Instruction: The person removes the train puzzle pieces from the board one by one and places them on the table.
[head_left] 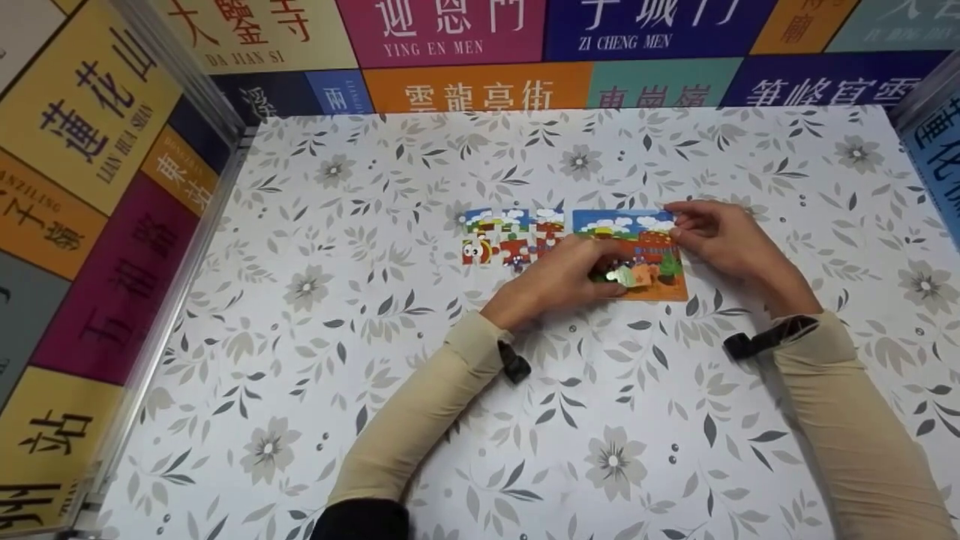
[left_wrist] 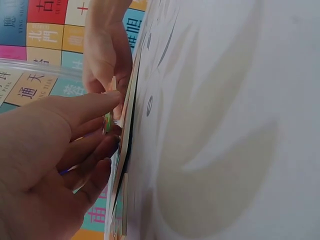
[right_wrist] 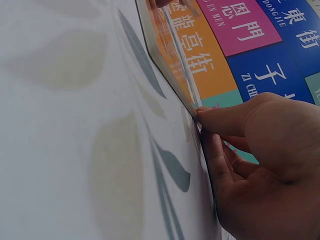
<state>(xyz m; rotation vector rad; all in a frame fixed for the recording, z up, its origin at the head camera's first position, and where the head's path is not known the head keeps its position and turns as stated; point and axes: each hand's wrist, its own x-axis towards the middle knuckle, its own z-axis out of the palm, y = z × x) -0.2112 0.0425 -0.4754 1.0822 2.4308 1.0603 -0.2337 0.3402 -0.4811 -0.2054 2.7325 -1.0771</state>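
Observation:
A rectangular picture board (head_left: 666, 283) with a red bus, trees and clouds lies on the table. My left hand (head_left: 564, 274) reaches over its left part and pinches a small green-and-orange puzzle piece (head_left: 634, 277) just above the picture. In the left wrist view the piece (left_wrist: 108, 122) shows between thumb and fingers, partly hidden. My right hand (head_left: 724, 236) holds the board's upper right edge; in the right wrist view the thumb (right_wrist: 225, 119) presses on that edge. Left of the board lie puzzle pieces (head_left: 514, 249) with a cartoon eye, red parts and clouds, some joined; my left hand covers part of them.
A white tablecloth (head_left: 300, 390) with grey leaves and flowers covers the table. Coloured panels (head_left: 480, 82) with place names stand along the back and the left side (head_left: 97, 112). Dark wrist straps (head_left: 765, 341) sit over beige sleeves.

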